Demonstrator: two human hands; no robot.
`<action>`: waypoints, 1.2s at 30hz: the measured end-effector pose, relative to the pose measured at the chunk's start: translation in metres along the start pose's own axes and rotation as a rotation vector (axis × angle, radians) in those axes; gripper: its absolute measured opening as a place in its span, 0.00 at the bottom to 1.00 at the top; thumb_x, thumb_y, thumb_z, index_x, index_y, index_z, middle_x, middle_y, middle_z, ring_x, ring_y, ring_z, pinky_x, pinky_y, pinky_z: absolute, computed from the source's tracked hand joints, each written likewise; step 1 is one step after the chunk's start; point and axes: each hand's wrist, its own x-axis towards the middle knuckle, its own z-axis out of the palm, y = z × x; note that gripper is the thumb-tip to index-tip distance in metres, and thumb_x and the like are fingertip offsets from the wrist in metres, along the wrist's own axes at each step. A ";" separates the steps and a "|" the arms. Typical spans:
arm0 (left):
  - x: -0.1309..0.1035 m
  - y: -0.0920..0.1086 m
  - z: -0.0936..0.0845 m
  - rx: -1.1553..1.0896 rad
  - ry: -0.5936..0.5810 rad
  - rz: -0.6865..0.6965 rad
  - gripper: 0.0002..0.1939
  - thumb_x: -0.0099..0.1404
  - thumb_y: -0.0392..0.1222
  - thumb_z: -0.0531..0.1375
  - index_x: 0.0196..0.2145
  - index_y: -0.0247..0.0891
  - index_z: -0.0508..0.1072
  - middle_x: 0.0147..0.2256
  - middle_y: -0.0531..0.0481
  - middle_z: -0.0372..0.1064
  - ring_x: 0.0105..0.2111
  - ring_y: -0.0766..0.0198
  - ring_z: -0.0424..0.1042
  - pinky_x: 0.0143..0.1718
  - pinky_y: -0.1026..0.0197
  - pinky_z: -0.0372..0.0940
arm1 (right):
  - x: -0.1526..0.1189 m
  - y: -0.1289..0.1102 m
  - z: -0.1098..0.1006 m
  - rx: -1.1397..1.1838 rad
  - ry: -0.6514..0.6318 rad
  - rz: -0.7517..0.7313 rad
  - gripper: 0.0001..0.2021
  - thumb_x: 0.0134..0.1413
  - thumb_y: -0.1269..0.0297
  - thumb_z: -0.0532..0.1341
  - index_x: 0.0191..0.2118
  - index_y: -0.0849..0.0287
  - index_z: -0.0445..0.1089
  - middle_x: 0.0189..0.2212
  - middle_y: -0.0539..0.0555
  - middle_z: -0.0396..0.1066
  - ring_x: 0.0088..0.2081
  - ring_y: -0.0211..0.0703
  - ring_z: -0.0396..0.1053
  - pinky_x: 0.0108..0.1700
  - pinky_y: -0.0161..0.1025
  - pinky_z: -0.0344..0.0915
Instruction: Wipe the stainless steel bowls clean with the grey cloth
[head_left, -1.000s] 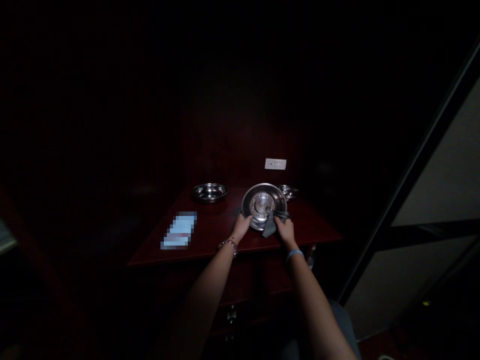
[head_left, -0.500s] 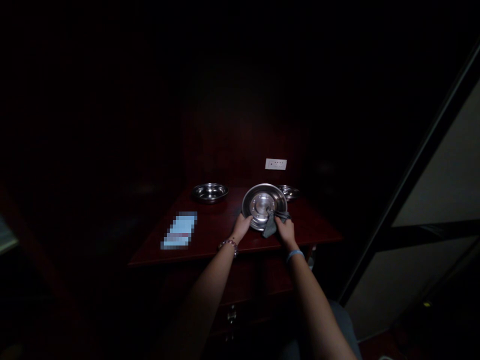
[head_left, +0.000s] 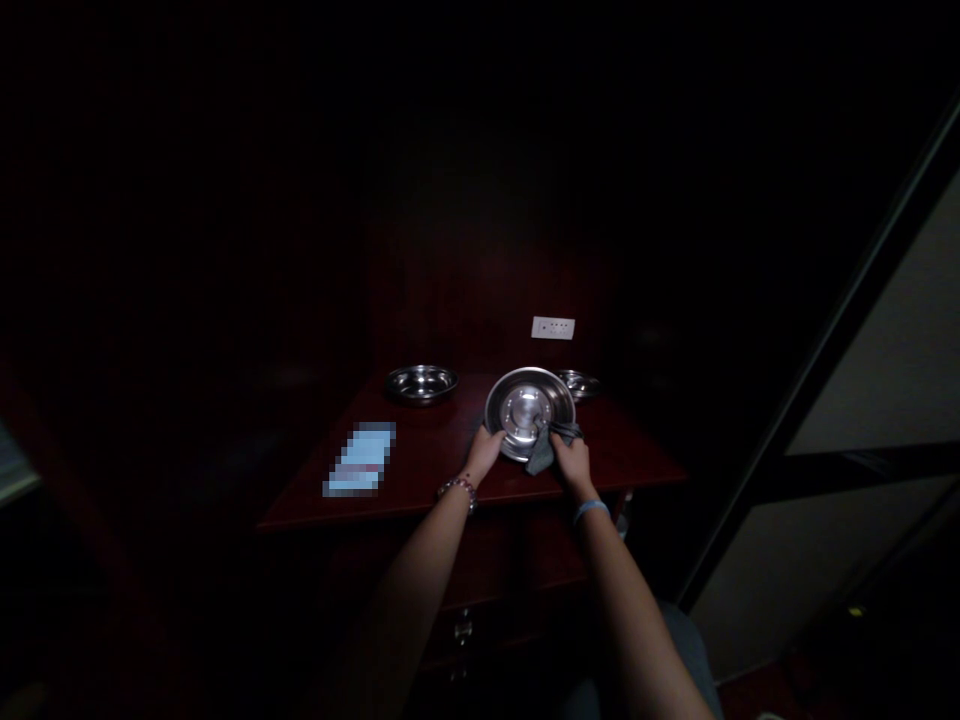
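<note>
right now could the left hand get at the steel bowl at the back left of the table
Probably yes. The left hand grips the rim of the tilted plate, and the dark tabletop between it and the steel bowl shows nothing in the way. It would have to let go of the plate first.

Three steel dishes (head_left: 529, 410) (head_left: 421, 383) (head_left: 580, 384), one grey cloth (head_left: 541, 450), one wall socket plate (head_left: 553, 327).

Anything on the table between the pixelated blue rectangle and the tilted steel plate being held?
Head view: only bare dark red wooden tabletop between the blurred blue rectangle and the round steel plate. The left hand grips the plate's near edge.
</note>
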 end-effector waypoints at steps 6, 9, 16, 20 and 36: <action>-0.002 0.005 0.000 -0.012 -0.016 0.007 0.16 0.54 0.28 0.61 0.41 0.33 0.77 0.44 0.42 0.79 0.50 0.53 0.75 0.58 0.50 0.64 | 0.000 0.000 0.000 -0.017 0.001 -0.001 0.23 0.54 0.51 0.58 0.41 0.66 0.79 0.39 0.64 0.80 0.43 0.54 0.78 0.41 0.38 0.70; -0.002 0.006 0.000 -0.007 -0.016 0.002 0.14 0.54 0.28 0.60 0.40 0.32 0.77 0.43 0.42 0.79 0.49 0.53 0.76 0.56 0.50 0.65 | 0.001 0.001 0.001 0.004 -0.008 0.003 0.23 0.53 0.51 0.58 0.42 0.66 0.79 0.39 0.63 0.80 0.42 0.53 0.78 0.41 0.38 0.70; -0.002 0.005 0.000 -0.006 0.001 -0.003 0.13 0.55 0.27 0.60 0.39 0.31 0.77 0.44 0.40 0.79 0.48 0.54 0.76 0.56 0.51 0.65 | 0.001 0.002 0.001 0.001 0.002 -0.002 0.23 0.53 0.51 0.58 0.40 0.68 0.79 0.37 0.63 0.80 0.40 0.53 0.78 0.39 0.37 0.69; -0.003 0.006 -0.001 0.000 -0.002 -0.012 0.12 0.55 0.28 0.60 0.38 0.31 0.77 0.43 0.40 0.79 0.47 0.53 0.76 0.55 0.50 0.66 | 0.000 0.002 0.000 -0.004 0.001 -0.016 0.23 0.54 0.51 0.58 0.40 0.67 0.79 0.38 0.64 0.80 0.41 0.54 0.78 0.40 0.38 0.70; -0.001 0.000 -0.001 0.025 -0.014 0.018 0.12 0.60 0.35 0.61 0.42 0.30 0.76 0.46 0.37 0.77 0.49 0.52 0.76 0.56 0.49 0.65 | 0.001 0.001 -0.001 -0.023 0.016 0.017 0.20 0.54 0.53 0.58 0.39 0.64 0.79 0.37 0.62 0.80 0.41 0.53 0.78 0.41 0.38 0.70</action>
